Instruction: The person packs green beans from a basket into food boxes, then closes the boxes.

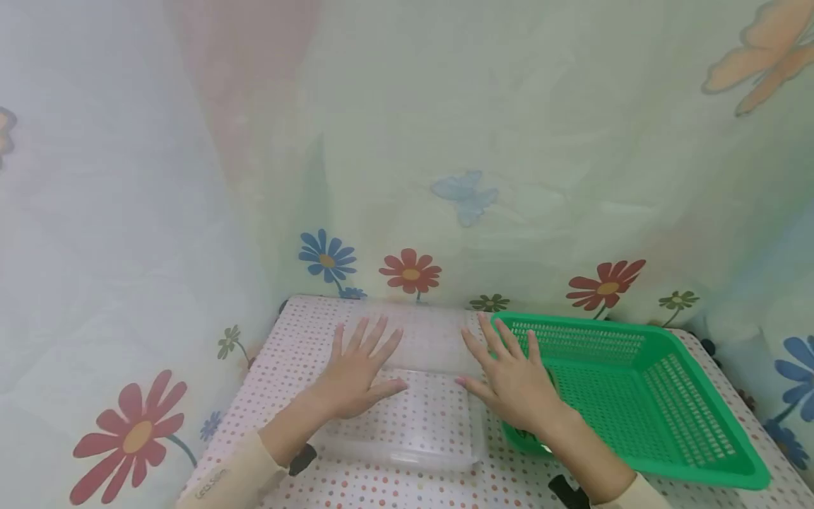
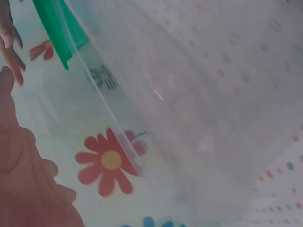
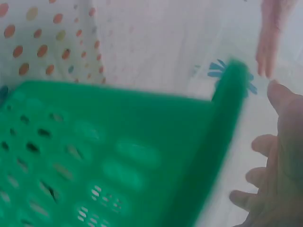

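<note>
Both hands hover with palms down and fingers spread, side by side, holding nothing. My left hand (image 1: 356, 375) is over the left part of a clear plastic container (image 1: 407, 456) in the head view. My right hand (image 1: 518, 382) overlaps the near left corner of a green perforated basket (image 1: 585, 323), right of the container. The left wrist view shows the container's see-through wall (image 2: 189, 104) close by, with the left fingers along the left edge. In the right wrist view, the basket's rim is blurred and near, the right fingers standing apart from it.
A dotted cloth (image 1: 369, 488) covers the table. Behind it hangs a curtain (image 1: 394, 141) printed with flowers and butterflies, which also closes off the sides. Something dark, mostly hidden by the right hand, lies in the basket's left end.
</note>
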